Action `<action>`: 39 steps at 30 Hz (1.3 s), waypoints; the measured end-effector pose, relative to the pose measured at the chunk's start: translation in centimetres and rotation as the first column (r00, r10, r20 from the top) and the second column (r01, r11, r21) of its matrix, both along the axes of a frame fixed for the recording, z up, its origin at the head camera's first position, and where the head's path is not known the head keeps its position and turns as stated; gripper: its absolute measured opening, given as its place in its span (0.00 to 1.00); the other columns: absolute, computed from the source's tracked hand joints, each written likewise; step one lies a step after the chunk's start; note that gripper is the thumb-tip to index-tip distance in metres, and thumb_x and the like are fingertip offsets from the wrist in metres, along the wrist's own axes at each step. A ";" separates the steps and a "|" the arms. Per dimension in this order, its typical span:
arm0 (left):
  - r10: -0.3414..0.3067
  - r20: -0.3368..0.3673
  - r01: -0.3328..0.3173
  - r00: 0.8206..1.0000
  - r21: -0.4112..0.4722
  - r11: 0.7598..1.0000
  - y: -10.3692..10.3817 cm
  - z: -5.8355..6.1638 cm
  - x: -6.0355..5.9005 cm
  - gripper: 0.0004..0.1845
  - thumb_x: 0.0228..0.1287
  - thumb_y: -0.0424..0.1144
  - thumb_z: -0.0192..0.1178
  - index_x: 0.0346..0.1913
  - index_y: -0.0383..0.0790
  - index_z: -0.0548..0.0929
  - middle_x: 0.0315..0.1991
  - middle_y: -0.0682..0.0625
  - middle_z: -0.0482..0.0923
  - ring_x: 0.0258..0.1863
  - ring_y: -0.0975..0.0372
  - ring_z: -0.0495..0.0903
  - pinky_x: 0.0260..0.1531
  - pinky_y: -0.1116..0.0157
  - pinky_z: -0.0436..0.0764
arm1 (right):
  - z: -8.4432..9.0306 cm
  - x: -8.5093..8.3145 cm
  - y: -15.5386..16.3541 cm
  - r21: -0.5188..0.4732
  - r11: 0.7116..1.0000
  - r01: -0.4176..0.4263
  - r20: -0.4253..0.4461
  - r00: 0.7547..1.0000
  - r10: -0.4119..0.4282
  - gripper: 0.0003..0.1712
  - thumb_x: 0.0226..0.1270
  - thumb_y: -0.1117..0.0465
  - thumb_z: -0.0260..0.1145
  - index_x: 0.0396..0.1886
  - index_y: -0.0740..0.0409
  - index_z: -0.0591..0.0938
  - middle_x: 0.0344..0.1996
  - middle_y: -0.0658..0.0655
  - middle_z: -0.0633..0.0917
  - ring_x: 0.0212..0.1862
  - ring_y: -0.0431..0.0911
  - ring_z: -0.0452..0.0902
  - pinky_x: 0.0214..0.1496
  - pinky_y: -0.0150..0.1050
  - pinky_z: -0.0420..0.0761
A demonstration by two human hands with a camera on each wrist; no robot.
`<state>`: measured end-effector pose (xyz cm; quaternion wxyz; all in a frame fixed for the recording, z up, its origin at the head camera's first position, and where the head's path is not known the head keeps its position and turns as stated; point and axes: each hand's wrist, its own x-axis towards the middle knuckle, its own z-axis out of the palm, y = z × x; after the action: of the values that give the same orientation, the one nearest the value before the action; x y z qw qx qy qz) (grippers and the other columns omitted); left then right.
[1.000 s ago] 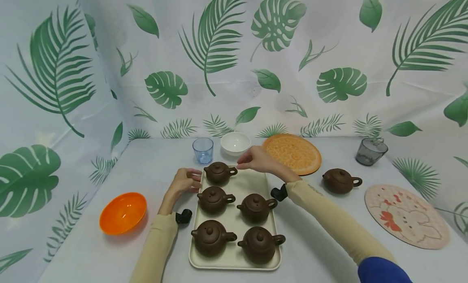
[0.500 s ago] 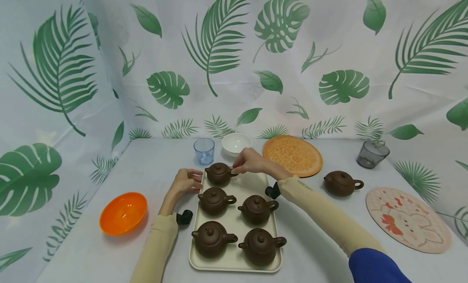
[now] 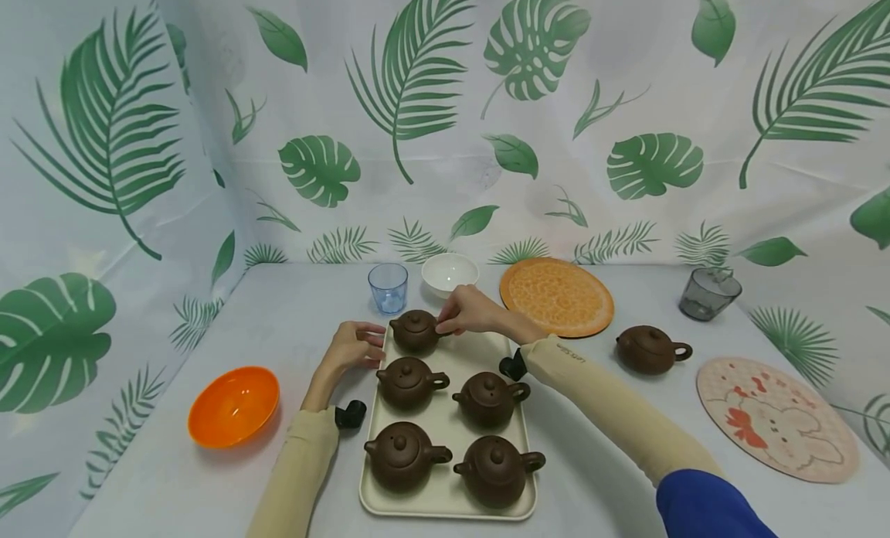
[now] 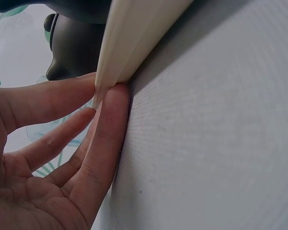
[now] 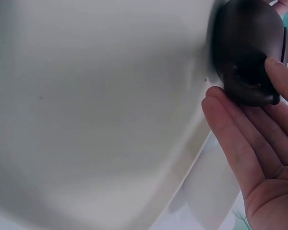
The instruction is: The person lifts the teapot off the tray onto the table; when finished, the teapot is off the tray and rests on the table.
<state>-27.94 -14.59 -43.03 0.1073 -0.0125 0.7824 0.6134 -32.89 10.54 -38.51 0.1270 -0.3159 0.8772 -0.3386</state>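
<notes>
A cream tray point(image 3: 482, 349) bears several dark brown teapots. At its far left corner sits one teapot point(image 3: 414, 331). My right hand point(image 3: 476, 309) pinches this pot's handle, thumb on one side and fingers beneath, as the right wrist view shows with the dark pot point(image 5: 249, 36). On the tray's left side my left hand point(image 3: 345, 346) holds the edge; in the left wrist view its fingertips pinch the tray rim point(image 4: 129, 36). Nearer me on the tray stand a second teapot point(image 3: 405, 382), a third point(image 3: 487, 399) and two larger ones in front.
An orange bowl point(image 3: 234, 406) lies left. Behind the tray are a blue glass point(image 3: 388, 288), a white bowl point(image 3: 450, 274) and an orange round mat point(image 3: 556, 297). To the right stand another teapot point(image 3: 650, 349), a grey glass point(image 3: 709, 294) and a pink rabbit mat point(image 3: 777, 419).
My right hand has moved left from beside the far teapot's handle and taken hold of it. The left hand stays at the tray's edge.
</notes>
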 end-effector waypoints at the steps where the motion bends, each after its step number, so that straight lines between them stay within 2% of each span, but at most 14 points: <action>1: 0.002 0.001 -0.002 1.000 -0.004 1.000 0.0 0.0 0.0 0.25 0.48 0.15 0.60 0.54 0.23 0.77 0.38 0.36 0.80 0.28 0.57 0.81 0.27 0.64 0.86 | 0.0 0.0 0.0 0.001 1.000 0.007 0.006 1.000 -0.007 0.09 0.57 0.65 0.72 0.35 0.67 0.88 0.28 0.58 0.88 0.29 0.48 0.86 0.30 0.33 0.85; 6: -0.003 -0.001 0.003 1.000 0.001 1.000 0.1 -0.1 0.0 0.26 0.47 0.15 0.61 0.54 0.22 0.76 0.38 0.36 0.80 0.27 0.58 0.81 0.27 0.64 0.86 | -0.1 0.1 0.1 -0.005 0.999 0.039 0.045 0.998 -0.038 0.07 0.56 0.67 0.72 0.34 0.67 0.87 0.28 0.59 0.88 0.29 0.48 0.85 0.30 0.35 0.86; 16: -0.004 0.003 0.004 1.000 -0.001 1.000 0.4 -0.1 0.1 0.26 0.47 0.15 0.61 0.55 0.22 0.76 0.39 0.35 0.80 0.26 0.60 0.80 0.27 0.64 0.86 | -0.4 0.0 0.2 -0.023 0.998 0.058 0.039 0.998 -0.058 0.07 0.56 0.68 0.72 0.33 0.68 0.88 0.28 0.60 0.88 0.27 0.44 0.85 0.29 0.33 0.85; 25: -0.001 -0.003 0.001 1.000 0.005 1.000 0.2 -0.3 0.2 0.26 0.47 0.15 0.60 0.54 0.22 0.76 0.38 0.34 0.81 0.27 0.58 0.81 0.26 0.65 0.85 | -0.4 -0.1 1.3 -0.104 0.994 0.040 0.025 0.999 -0.037 0.06 0.57 0.69 0.71 0.32 0.69 0.88 0.27 0.62 0.88 0.29 0.50 0.86 0.31 0.36 0.86; 32: -0.009 -0.002 0.009 1.000 -0.003 1.000 0.1 -0.1 0.2 0.26 0.48 0.16 0.61 0.55 0.22 0.76 0.39 0.34 0.81 0.26 0.62 0.80 0.27 0.65 0.85 | 1.3 0.2 3.9 -0.210 0.975 0.071 0.026 0.997 -0.067 0.08 0.58 0.71 0.69 0.37 0.73 0.86 0.31 0.66 0.87 0.33 0.59 0.85 0.34 0.41 0.87; 35: -0.008 -0.006 0.008 1.000 -0.007 1.000 0.0 0.0 0.1 0.26 0.48 0.16 0.61 0.55 0.22 0.76 0.40 0.33 0.81 0.25 0.61 0.80 0.27 0.65 0.85 | 1.9 0.5 5.5 -0.208 0.975 0.078 0.029 0.997 -0.073 0.09 0.61 0.69 0.68 0.39 0.71 0.86 0.32 0.65 0.88 0.35 0.61 0.84 0.38 0.42 0.87; 39: -0.013 -0.007 0.013 1.000 -0.014 1.000 0.0 0.0 0.1 0.26 0.48 0.16 0.62 0.55 0.22 0.76 0.40 0.32 0.81 0.25 0.61 0.80 0.27 0.64 0.85 | 2.4 1.3 7.8 -0.180 0.977 0.117 0.042 0.993 -0.112 0.10 0.63 0.66 0.67 0.40 0.68 0.87 0.32 0.64 0.88 0.38 0.61 0.84 0.43 0.49 0.85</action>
<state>-27.85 -14.55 -43.06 0.1084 -0.0060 0.7870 0.6073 -31.61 18.39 -36.06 0.0915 -0.2698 0.8572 -0.4290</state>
